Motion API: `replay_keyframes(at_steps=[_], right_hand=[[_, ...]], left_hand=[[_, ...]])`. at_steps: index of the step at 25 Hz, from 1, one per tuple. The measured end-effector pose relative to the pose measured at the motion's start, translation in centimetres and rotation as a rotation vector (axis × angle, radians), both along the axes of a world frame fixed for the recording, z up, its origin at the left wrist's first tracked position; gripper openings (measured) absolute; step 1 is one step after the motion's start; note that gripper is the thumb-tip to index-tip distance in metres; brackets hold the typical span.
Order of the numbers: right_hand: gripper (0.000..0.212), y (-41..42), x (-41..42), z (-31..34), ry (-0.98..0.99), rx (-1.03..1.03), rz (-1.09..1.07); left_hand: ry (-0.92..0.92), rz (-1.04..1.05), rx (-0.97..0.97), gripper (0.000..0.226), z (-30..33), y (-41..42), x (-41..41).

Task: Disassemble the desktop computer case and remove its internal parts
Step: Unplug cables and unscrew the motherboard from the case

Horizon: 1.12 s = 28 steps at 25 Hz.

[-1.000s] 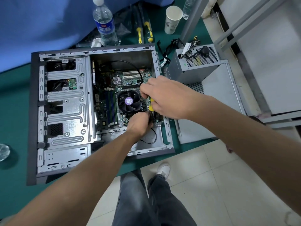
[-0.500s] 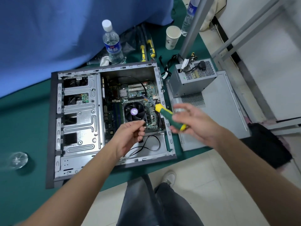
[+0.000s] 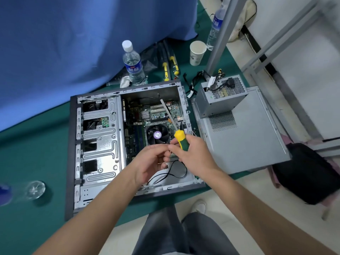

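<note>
Grey steel makes up the open desktop computer case, which lies on its side on a green mat, its near edge close to the mat's near edge. Inside, the motherboard fills the case's right half, with the round CPU fan near its middle and a drive cage taking the left half. A thin black cable loops across the bare case floor at the near right corner.

Both hands hover over that near right part of the case, just in front of the fan and close together. The right hand grips a screwdriver by its yellow and green handle; the shaft slants up and away over the motherboard towards the case's far wall. The left hand has its fingers curled with the fingertips meeting those of the right hand; whether a small part is pinched between them cannot be told.

Just beside the case's right edge, a removed power supply rests on the far end of the flat grey side panel. Beyond the case's far edge stand a water bottle and a paper cup, with yellow-handled tools lying between them. A blue cloth hangs behind.
</note>
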State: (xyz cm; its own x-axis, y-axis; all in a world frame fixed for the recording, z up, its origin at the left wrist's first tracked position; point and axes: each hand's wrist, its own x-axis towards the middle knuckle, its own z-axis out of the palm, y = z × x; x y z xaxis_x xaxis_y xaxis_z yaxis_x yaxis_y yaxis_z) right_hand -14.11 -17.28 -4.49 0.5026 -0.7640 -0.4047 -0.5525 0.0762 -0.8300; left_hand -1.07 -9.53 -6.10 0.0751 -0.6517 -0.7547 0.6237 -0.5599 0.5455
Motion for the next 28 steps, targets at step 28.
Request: replay_keyframes(at_steps=[28], right_hand=[[0.029,-1.7,-7.6,-13.4,0.382,-0.012,-0.305]], left_hand=[[-1.723,-0.391,0.371,0.076,-6.6,5.9,8.1]])
